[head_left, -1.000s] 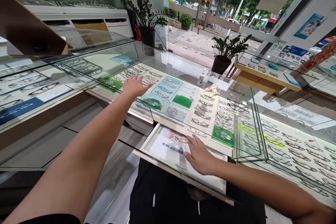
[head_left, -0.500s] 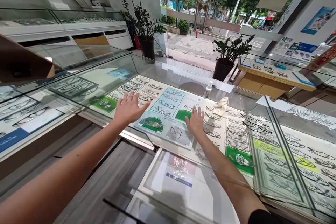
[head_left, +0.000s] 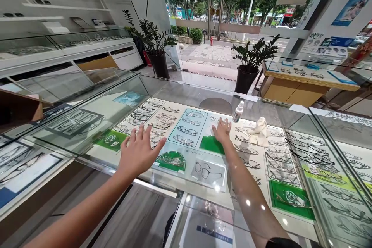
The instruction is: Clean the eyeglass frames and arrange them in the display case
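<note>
Both of my bare hands are stretched out over the long cream-based, glass-sided display worktop (head_left: pixel 183 105): my left hand (head_left: pixel 142 151) spread wide, thumb well apart, my right hand (head_left: pixel 222 128) with its fingers loosely parted. Neither grips anything; whether any fingertip touches glass, I cannot tell. Reading the clock from my right hand, the thin-framed eyeglasses (head_left: pixel 187 130) on the rounded pale-blue panel (head_left: pixel 200 128) lie at nine o'clock, between my hands. Farther out that way my left hand sits just below rows of dark-rimmed spectacles (head_left: pixel 141 116).

As I judge it, this reach goes best with palms level, touch light and forearms raised, so that no weight lands on the glass. My right hand wants more care: the white plastic spray bottle (head_left: pixel 238 112) stands near it at two o'clock, and a sideways sweep could tip it. The crumpled cream cloth (head_left: pixel 258 133) at three o'clock is less of a hazard.

Counting: one bottle, one cloth, four eyeglasses on the blue panel. Deep-green panels (head_left: pixel 210 145) number four, at four, seven, eight and nine o'clock. Two leafy plants in black pots (head_left: pixel 159 66) stand at ten and one. The remaining spectacles overlap too much to count.
</note>
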Available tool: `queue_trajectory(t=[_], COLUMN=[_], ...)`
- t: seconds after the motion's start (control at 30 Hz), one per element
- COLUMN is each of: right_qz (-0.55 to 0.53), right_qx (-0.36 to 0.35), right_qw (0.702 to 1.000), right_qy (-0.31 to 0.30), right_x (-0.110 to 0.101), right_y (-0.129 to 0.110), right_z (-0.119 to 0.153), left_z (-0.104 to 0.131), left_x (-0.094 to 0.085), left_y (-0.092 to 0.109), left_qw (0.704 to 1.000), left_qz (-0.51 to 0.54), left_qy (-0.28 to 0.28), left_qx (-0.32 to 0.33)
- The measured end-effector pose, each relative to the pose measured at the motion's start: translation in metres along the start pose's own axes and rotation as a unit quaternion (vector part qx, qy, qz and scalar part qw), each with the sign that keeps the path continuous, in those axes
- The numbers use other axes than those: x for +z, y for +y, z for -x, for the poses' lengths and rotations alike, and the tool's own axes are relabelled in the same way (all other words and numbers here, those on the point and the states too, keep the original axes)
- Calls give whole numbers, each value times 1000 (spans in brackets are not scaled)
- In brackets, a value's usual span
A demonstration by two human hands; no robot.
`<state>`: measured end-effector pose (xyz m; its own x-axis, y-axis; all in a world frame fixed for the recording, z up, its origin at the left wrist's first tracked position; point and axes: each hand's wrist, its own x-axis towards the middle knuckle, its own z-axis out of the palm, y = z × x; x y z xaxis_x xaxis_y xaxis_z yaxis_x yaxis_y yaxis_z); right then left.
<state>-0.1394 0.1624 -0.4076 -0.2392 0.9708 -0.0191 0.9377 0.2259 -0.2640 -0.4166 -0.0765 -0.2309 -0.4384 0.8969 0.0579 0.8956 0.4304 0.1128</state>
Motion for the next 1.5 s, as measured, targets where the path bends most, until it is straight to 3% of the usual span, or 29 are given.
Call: queue_trajectory(t=[0.3,0.9,1.07,1.27,1.5], right_qz=[-3,-23,-26,-20,-28], right_qx=[-41,-86,-60,-25,-4], right_qw=[999,996,997,998,1000], right_qy=[-12,2,35,47,-9], right_x=[10,-7,-10,-7,10], right_y=[17,36,28,1,-19], right_z=[-33,-32,-24,-15,-9], left_z=[4,3,3,3,3], left_x=[-6,-6,-8,-8,-8], left_y=[6,6,9,10,9], left_qw=[999,1000,1000,1000,1000], left_qz=[-25,-9,-10,-8,-3], left_qy=[-18,-19,-21,-16,-13], left_qx=[-8,-5,-12,-14,-11])
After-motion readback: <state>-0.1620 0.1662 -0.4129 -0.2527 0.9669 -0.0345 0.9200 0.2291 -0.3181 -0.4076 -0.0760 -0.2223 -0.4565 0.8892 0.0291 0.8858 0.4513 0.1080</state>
